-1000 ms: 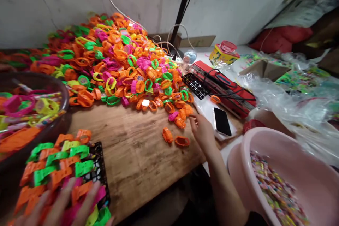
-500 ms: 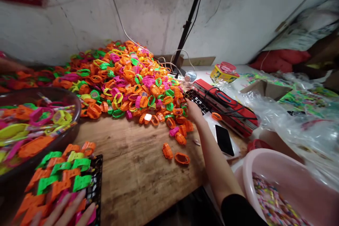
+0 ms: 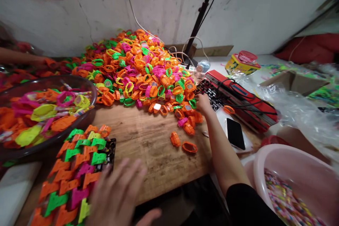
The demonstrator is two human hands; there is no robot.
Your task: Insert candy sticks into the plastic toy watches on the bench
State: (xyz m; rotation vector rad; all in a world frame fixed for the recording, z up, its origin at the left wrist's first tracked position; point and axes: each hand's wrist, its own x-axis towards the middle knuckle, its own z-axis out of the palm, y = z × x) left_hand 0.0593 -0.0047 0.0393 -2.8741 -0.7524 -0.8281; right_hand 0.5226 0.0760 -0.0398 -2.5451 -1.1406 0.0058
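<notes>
Wooden table (image 3: 143,127) against grey wall (image 3: 161,3) | plastic watches (image 3: 143,74) heaped far centre, others rowed on black tray (image 3: 112,152) near left | left hand (image 3: 116,190) blurred, fingers apart, beside tray | right hand (image 3: 203,104) at heap's right edge, grip cannot be told

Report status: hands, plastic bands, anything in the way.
Left hand open, blurred, by loaded black tray. Right hand at right edge of band pile, grip unclear. Two loose orange bands between hands.

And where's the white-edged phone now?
In the head view, the white-edged phone lies right of centre, between the right forearm and the red device.
</notes>
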